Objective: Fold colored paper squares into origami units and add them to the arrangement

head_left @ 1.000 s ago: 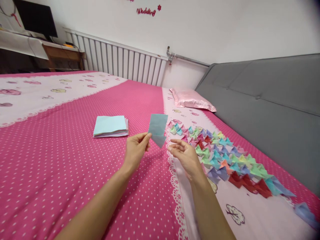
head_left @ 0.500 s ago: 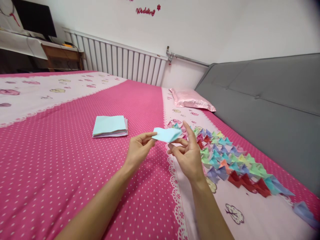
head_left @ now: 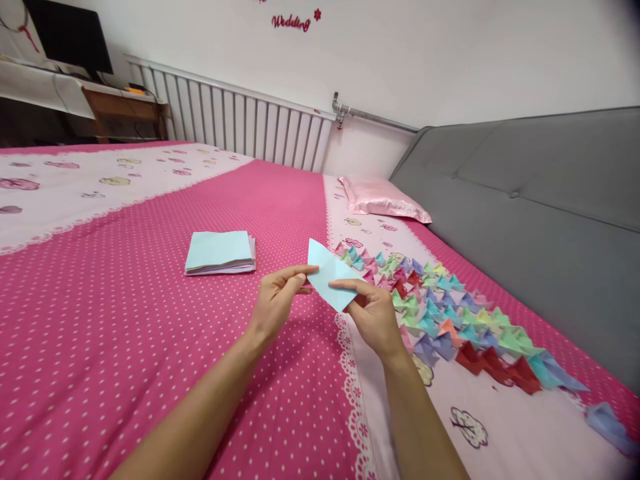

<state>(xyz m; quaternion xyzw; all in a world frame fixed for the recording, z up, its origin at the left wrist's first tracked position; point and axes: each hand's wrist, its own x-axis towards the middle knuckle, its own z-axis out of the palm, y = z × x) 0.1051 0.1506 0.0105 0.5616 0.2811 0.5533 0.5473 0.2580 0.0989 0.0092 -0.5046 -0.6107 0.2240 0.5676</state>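
Note:
A light blue piece of folded paper (head_left: 327,270) is held up above the bed, between both hands. My left hand (head_left: 280,297) pinches its left edge with thumb and forefinger. On the other side, my right hand (head_left: 374,313) grips the lower right part, its forefinger lying across the front of the sheet and the thumb mostly hidden. A stack of square coloured paper (head_left: 220,252), light blue on top, lies to the left of my left hand. Beyond and right of my right hand, many small folded paper boats (head_left: 450,313) in several colours stand in rows.
The bed has a pink dotted cover (head_left: 200,373) with pale patterned strips. A pink pillow (head_left: 383,199) rests near the grey headboard (head_left: 530,180). At the back are a white radiator (head_left: 240,113) and a desk with a monitor (head_left: 70,40).
The light blue paper has been turned from a narrow, nearly flat view to a broader face tilted toward me. My right forefinger has come down from its raised position onto the paper.

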